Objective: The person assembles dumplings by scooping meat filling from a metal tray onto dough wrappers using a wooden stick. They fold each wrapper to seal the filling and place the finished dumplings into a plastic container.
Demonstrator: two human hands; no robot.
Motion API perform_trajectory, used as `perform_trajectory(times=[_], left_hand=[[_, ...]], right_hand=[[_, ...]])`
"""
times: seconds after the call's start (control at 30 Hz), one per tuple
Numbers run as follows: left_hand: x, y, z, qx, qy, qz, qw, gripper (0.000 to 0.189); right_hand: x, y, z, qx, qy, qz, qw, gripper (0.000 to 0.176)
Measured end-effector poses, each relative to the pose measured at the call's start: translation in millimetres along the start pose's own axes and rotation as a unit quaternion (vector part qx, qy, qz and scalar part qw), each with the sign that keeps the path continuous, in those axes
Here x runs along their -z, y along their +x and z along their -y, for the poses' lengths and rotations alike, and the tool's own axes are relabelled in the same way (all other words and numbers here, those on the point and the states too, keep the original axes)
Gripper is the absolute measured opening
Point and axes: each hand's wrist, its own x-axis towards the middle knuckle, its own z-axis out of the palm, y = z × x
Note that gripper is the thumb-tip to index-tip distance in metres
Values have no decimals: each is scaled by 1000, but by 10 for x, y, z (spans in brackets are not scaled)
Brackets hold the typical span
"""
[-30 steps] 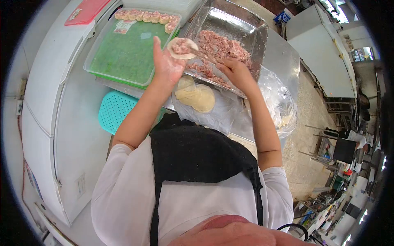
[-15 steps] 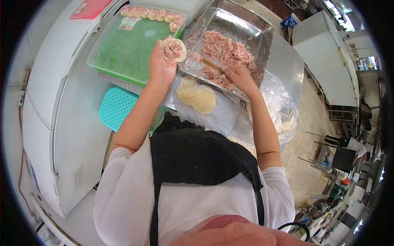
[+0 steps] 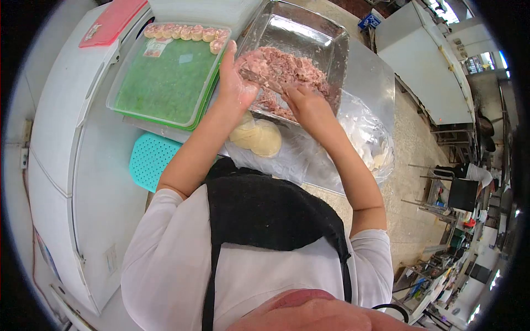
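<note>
My left hand [image 3: 234,94] is cupped over the near left edge of the metal tray [image 3: 323,30], holding a filled dumpling [image 3: 250,66] whose wrapper is mostly hidden. A flat stick [image 3: 269,83] smeared with meat is gripped in my right hand [image 3: 312,110], its tip at the dumpling's filling. Minced meat [image 3: 292,65] lies heaped in the tray. Just below my left hand, round dough wrappers [image 3: 260,138] overlap on a plastic sheet [image 3: 287,165].
To the left stands a lidded green container [image 3: 160,83] with a row of dumplings [image 3: 190,32] on top. A turquoise perforated basket [image 3: 153,160] sits below it, beside a white freezer [image 3: 52,127]. A clear plastic bag [image 3: 367,132] lies to the right.
My right hand has brought the stick from the meat over to my left hand. The dumpling, earlier lying open on my left palm, is now tilted and partly hidden. The view has shifted slightly.
</note>
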Motion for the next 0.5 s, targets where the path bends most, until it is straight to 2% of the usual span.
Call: perform_trajectory(times=[0.07, 0.13, 0.17, 0.2, 0.23, 0.27, 0.3, 0.33, 0.4, 0.43, 0.5], left_hand=[[21, 33, 14, -5, -21, -28, 999, 62], [72, 40, -73, 25, -20, 148, 988, 52], [83, 18, -12, -7, 90, 147, 985, 49], [3, -68, -40, -9, 91, 150, 984, 49], [-35, -130, -68, -53, 272, 183, 943, 56], [-93, -198, -81, -94, 443, 209, 867, 66], [-215, -282, -88, -137, 514, 227, 816, 81], [-231, -264, -58, -140, 515, 226, 815, 81], [-289, -212, -21, -268, 608, 315, 677, 62], [-340, -219, -30, -271, 610, 312, 676, 62], [-453, -255, -62, -105, 678, 334, 646, 38]], right_hand=[[218, 70, -18, -10, 34, 56, 998, 25], [368, 27, -173, 17, 48, 34, 998, 26], [462, -4, -205, -51, 167, 27, 984, 24], [532, -23, -240, -117, 283, 20, 952, 24], [526, -56, -304, -126, 311, 33, 941, 25], [561, -81, -317, -126, 311, 31, 942, 25], [617, -108, -311, -129, 340, 74, 929, 25], [675, -136, -306, -130, 369, 118, 913, 25], [810, -210, -291, -118, 354, 129, 919, 24], [847, -231, -305, -110, 338, 140, 924, 23], [778, -272, -358, -68, 335, 128, 931, 23]])
